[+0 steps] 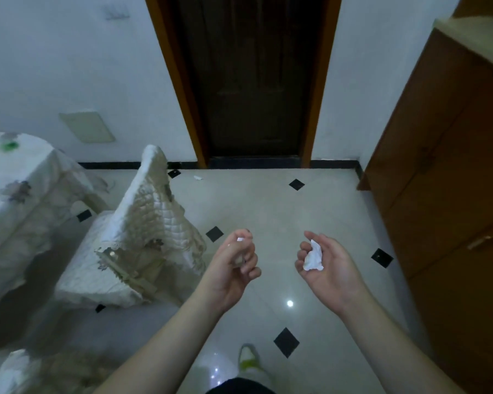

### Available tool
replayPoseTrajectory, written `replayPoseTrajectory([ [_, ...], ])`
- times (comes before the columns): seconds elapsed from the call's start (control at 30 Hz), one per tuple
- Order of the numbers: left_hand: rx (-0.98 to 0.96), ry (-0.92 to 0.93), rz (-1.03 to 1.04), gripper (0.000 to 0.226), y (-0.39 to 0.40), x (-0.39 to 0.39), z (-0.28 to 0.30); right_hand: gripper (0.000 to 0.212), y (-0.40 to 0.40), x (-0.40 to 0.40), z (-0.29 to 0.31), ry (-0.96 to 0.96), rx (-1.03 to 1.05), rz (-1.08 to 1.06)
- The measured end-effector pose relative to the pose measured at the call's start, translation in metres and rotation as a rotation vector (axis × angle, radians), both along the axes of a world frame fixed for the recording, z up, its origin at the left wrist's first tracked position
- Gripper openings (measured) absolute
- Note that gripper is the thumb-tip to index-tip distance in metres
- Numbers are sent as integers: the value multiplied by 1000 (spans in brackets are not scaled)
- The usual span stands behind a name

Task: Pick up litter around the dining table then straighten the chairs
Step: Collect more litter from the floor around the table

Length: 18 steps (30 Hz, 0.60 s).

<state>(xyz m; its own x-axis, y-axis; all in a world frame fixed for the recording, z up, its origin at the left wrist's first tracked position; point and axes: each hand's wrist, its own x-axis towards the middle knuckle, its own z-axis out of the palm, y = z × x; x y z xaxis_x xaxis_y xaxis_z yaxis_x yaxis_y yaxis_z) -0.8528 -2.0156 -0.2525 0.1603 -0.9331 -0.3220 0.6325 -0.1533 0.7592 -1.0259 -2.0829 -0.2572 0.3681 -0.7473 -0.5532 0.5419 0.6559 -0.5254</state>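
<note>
My right hand is held palm up over the tiled floor, cupping a crumpled white tissue. My left hand hovers beside it with fingers curled around a small white scrap at the fingertips. Another white scrap of litter lies on the floor near the dark doorway. A chair with a quilted white cover stands angled to the left of my hands. The dining table under a white embroidered cloth is at the far left.
A dark wooden door is straight ahead. A brown wooden cabinet runs along the right. A second covered chair shows at the bottom left. My shoe is on the glossy floor below.
</note>
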Motion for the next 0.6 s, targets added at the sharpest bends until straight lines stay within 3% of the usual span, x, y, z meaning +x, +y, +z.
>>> replayPoseTrajectory([
  [0.4,-29,94,294,21,-130,128,-25,12,-167,138,-2,28,-20,215],
  [0.6,21,164,312,14,-205,190,-18,13,-242,200,3,27,-12,245],
])
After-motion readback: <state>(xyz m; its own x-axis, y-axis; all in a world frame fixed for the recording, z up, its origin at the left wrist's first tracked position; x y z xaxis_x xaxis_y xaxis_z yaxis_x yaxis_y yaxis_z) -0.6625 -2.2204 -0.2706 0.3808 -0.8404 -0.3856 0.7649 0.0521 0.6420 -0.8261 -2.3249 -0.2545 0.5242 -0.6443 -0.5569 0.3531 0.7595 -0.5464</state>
